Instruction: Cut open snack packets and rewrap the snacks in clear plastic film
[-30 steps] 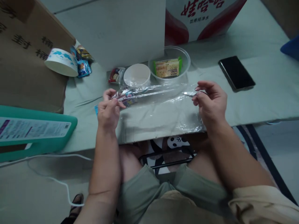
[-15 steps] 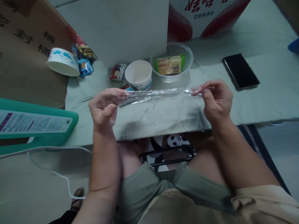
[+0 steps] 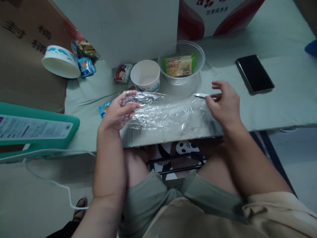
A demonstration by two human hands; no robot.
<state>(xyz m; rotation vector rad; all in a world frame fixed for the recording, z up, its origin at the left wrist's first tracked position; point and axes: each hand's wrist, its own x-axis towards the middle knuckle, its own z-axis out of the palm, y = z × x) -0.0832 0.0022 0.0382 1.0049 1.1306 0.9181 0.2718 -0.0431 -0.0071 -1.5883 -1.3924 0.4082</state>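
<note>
A sheet of clear plastic wrap [image 3: 168, 114] lies spread on the pale green table [image 3: 279, 105] near its front edge. My left hand [image 3: 119, 110] rests on the wrap's left end with fingers curled over it. My right hand [image 3: 223, 104] holds the wrap's right end, and a small white flat piece [image 3: 201, 95] sticks out from its fingers. Just behind the wrap stand a white paper cup [image 3: 145, 75] and a clear plastic bowl [image 3: 181, 67] with a yellow-green snack packet inside.
A black phone [image 3: 254, 73] lies at the right. Snack packets [image 3: 85, 61] and a tipped paper bowl [image 3: 60, 61] sit at the left by a brown carton [image 3: 27, 53]. A white board and a red-and-white box stand behind. A teal box [image 3: 34, 130] lies left.
The wrap was held stretched in the air between both hands; now it has come down and lies spread on the table, with my left hand flattened onto it.
</note>
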